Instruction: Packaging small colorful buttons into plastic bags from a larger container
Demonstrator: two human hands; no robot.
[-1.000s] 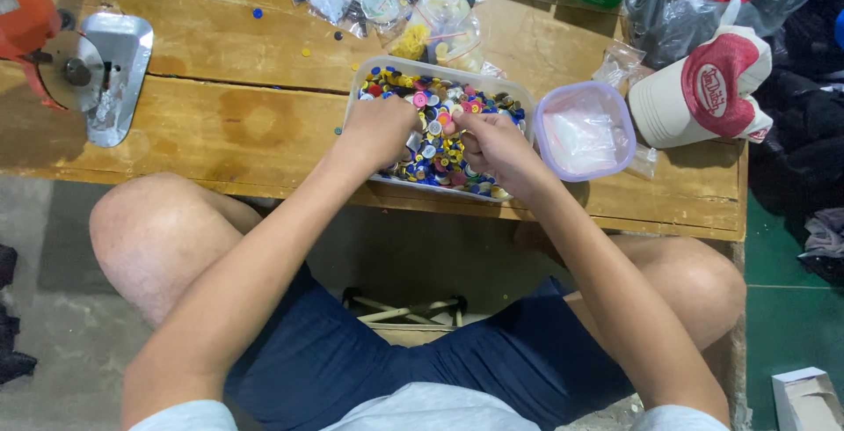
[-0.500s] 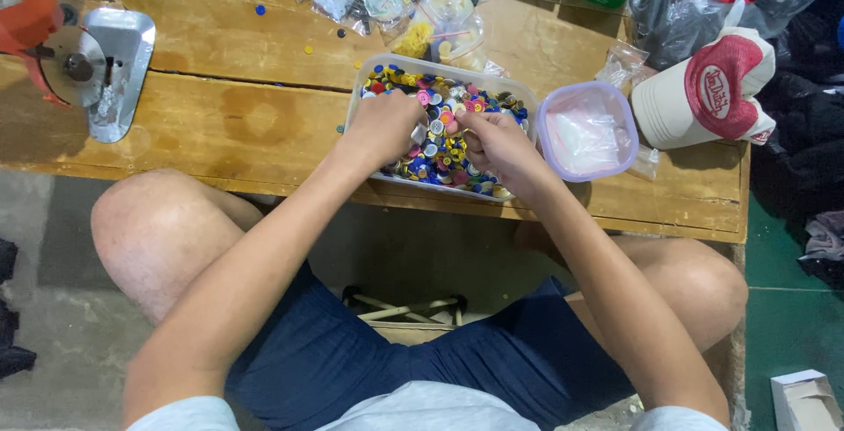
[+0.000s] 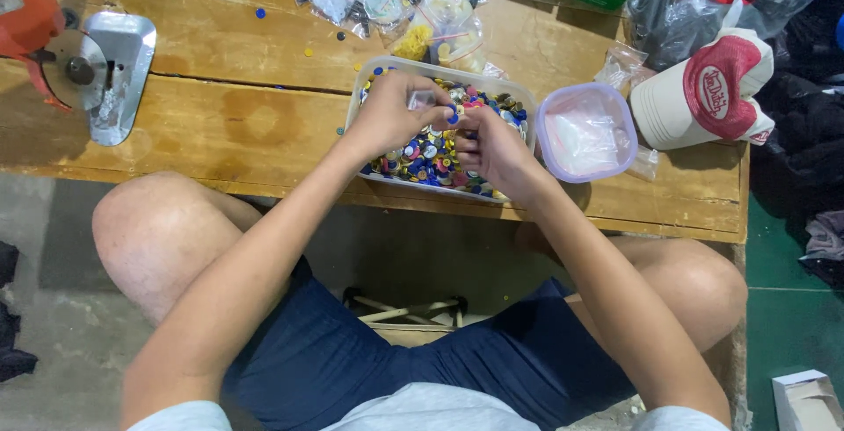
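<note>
Sitting at the wooden tabletop [image 3: 220, 132], a person has both hands over a clear plastic tub [image 3: 519, 97] full of little coloured caps [image 3: 422, 154]. This tub is the landmark, and it rests near the front edge of the tabletop.

Right of the tub lies a purple-rimmed lid [image 3: 586, 132], and further right a red and white hat [image 3: 708, 88]. Left of the tub, well apart, is a shiny metal tool [image 3: 110, 70]. Behind the tub is a heap of small clear bags [image 3: 396, 0].

The left hand [image 3: 391, 114] is curled over the tub, and its grip pinches 1 small blue cap [image 3: 452, 118] between thumb and finger. The right hand [image 3: 497, 151] is curled just beside it, fingertips close to the same cap. I cannot tell if its grip has hold of anything.

The caps look light, hard and smooth, so they may slip. A pinch on the rim with 2 fingertips seems best. The tub looks thin and bendy, so it may be best lifted by both long sides.

The hands hide the middle of the tub. The caps are too small to make out what they are made of. The metal tool is cut off at the left edge.
</note>
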